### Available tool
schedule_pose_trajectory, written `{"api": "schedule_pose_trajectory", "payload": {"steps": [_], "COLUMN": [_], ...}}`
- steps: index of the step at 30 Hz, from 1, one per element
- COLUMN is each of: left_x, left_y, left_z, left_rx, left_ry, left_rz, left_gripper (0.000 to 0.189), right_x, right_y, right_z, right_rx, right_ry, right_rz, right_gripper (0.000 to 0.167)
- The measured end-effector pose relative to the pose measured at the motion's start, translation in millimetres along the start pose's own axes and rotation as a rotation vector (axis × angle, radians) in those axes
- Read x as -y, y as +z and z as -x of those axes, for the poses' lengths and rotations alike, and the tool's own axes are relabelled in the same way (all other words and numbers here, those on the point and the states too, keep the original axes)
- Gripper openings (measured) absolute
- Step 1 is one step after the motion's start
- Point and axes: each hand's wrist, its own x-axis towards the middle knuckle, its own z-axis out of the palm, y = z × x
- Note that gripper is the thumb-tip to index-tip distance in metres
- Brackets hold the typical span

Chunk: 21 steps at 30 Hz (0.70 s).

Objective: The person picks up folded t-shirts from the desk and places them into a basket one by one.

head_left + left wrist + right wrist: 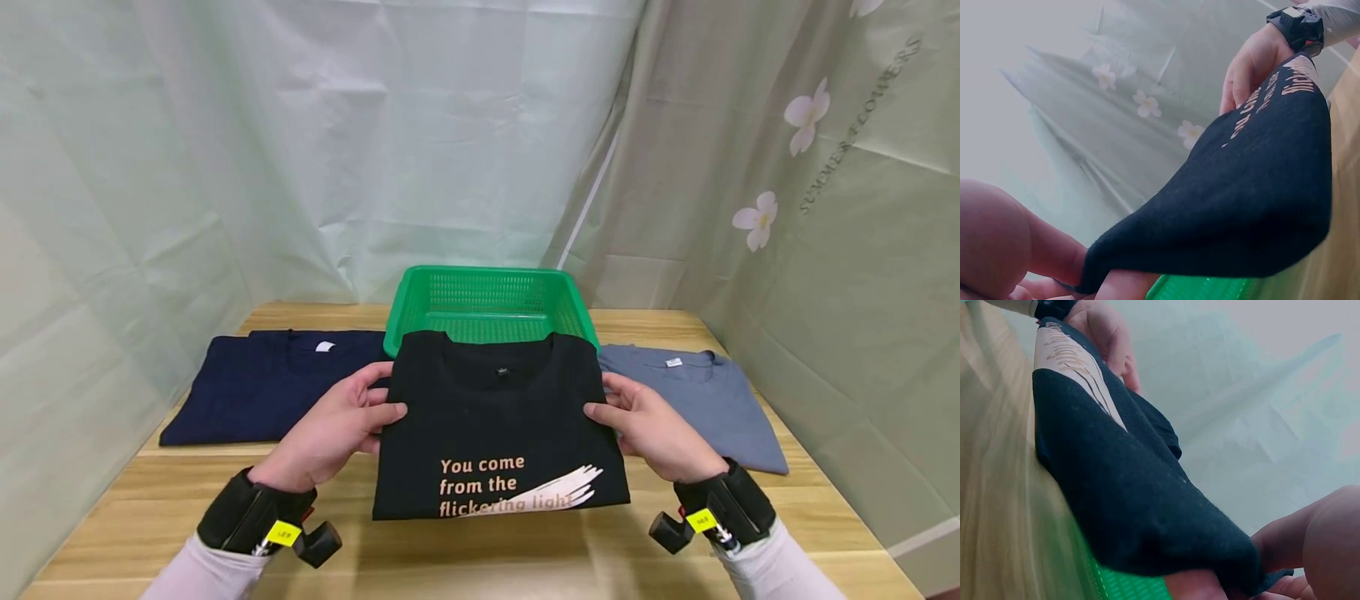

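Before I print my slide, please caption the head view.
Left grip and right grip hold a folded black shirt before a green basket; navy shirt left, grey shirt right.

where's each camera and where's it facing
Head: on the head, facing forward and down at the black shirt; left hand, right hand and sleeves show.
Left wrist: on that wrist, faces across the shirt; left hand close, right beyond.
Right wrist: on that wrist, faces back across it; right hand close, left beyond.
Both wrist views share shirt and green basket.

Both hands (pixel 335 427) (pixel 658 428) pinch (well apart)
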Motion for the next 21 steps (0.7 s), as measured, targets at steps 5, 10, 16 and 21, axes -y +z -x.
{"api": "schedule_pose_trajectory", "payload": {"steps": [5,10,16,21], "left_x": [-5.5,-8.8,-13.3,-12.4], "left_y": [-1.7,-3.6,-7.6,-11.0], "left_z": [-10.4,-21.9,-35.6,-47.6], "left_rx": [-0.012,-0.039,-0.064,-0.107], "left_ry": [0.006,-0.004,0.007,0.005], "left_rz": [-0.008,-0.030,-0.054,-0.069], "left_gripper": [0.071,0.073,0.068,0.064], "right_x": [4,5,8,10], "right_y": [-3,-7,-11,-13], "right_z": [-10.8,-23.2,-39.6,-53.9], "right_rx": [-0.011,-0.025,-0.042,-0.076], "right_ry": [-0.010,-0.012,-0.016,-0.017], "right_rz": [0.019,0.032,0.049,0.046], "right_gripper": [0.069,0.065,0.061,0.055]}}
